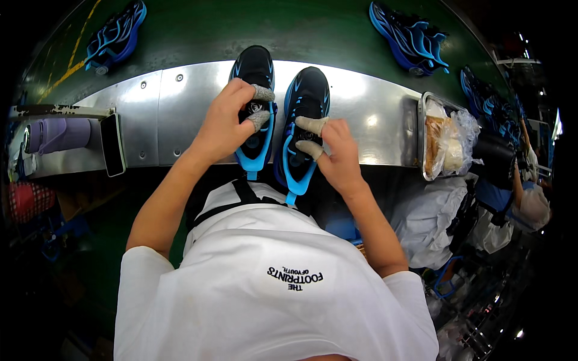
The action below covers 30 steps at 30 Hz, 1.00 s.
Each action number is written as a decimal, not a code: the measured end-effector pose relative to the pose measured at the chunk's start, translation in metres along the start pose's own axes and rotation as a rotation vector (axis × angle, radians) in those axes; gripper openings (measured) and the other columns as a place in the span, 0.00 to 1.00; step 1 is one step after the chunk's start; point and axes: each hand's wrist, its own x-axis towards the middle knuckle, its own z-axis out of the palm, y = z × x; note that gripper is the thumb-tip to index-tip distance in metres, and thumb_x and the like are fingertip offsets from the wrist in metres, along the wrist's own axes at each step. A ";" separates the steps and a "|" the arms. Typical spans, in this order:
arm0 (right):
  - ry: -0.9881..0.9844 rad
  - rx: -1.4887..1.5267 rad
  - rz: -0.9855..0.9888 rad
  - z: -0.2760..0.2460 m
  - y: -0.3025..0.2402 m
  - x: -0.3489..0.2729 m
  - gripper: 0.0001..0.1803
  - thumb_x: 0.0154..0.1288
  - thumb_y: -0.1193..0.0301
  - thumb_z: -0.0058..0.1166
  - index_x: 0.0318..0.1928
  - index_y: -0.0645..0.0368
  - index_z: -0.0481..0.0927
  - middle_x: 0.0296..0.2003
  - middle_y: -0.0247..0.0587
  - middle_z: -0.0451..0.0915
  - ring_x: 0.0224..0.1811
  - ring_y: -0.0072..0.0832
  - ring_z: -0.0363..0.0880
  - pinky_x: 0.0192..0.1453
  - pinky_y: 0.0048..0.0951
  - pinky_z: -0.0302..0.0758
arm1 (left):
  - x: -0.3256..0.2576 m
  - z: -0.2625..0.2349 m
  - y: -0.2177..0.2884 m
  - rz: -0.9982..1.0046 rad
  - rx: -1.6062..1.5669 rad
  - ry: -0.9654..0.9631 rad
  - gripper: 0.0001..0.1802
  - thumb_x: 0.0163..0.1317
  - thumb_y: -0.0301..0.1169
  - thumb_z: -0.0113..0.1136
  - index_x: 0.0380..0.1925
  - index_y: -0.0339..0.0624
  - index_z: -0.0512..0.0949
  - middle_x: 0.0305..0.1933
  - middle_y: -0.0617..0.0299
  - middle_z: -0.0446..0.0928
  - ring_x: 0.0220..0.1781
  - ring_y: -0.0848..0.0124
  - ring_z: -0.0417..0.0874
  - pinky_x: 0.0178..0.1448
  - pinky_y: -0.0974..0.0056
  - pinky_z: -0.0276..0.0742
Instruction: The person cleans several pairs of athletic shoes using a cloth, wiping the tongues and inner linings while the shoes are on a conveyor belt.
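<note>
Nearest to us, our white shirt fills the lower part of the view, and both bare forearms rise from it toward the steel bench.

Our left hand rests on the left shoe, a black one with bright blue trim. Its fingers, two of them in grey cots, are curled down and pinched on the tongue or lace area near the shoe's middle. Our right hand does the same on the right shoe, its fingertips in tan cots pressed onto the upper at about mid-length. Each hand is closed on its own shoe, neither one crossing over.

The relation that matters: the two shoes lie side by side, nearly touching, long axes running straight away from us, heels hanging over the bench's near edge toward our chest, toes pointing at the green conveyor belt. Each shoe sits directly ahead of the hand on its side, so both are equally near.

Farther left on the bench lie a dark phone and a purple bottle on its side. To the right stands a metal tray holding plastic-wrapped stuff. Beyond, on the belt, more blue shoes lie well apart from ours.
</note>
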 end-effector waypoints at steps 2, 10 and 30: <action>0.071 -0.050 0.023 0.005 -0.003 -0.004 0.28 0.54 0.73 0.68 0.58 0.53 0.81 0.42 0.35 0.80 0.42 0.34 0.69 0.50 0.32 0.70 | 0.003 -0.007 -0.003 0.003 -0.067 -0.089 0.21 0.54 0.22 0.65 0.51 0.41 0.79 0.39 0.63 0.70 0.37 0.71 0.70 0.45 0.68 0.69; -0.063 0.068 0.057 -0.010 -0.003 0.002 0.27 0.56 0.75 0.67 0.58 0.54 0.81 0.52 0.37 0.81 0.51 0.36 0.72 0.59 0.32 0.70 | -0.004 0.000 -0.001 -0.013 -0.061 0.048 0.22 0.54 0.24 0.67 0.52 0.41 0.79 0.39 0.65 0.71 0.37 0.73 0.69 0.47 0.69 0.69; 0.035 -0.017 0.032 -0.004 -0.011 0.001 0.27 0.54 0.74 0.68 0.57 0.54 0.81 0.42 0.36 0.81 0.45 0.35 0.72 0.53 0.32 0.71 | 0.004 -0.010 -0.021 0.169 -0.010 -0.074 0.24 0.58 0.30 0.67 0.56 0.43 0.79 0.45 0.64 0.76 0.49 0.69 0.75 0.58 0.65 0.70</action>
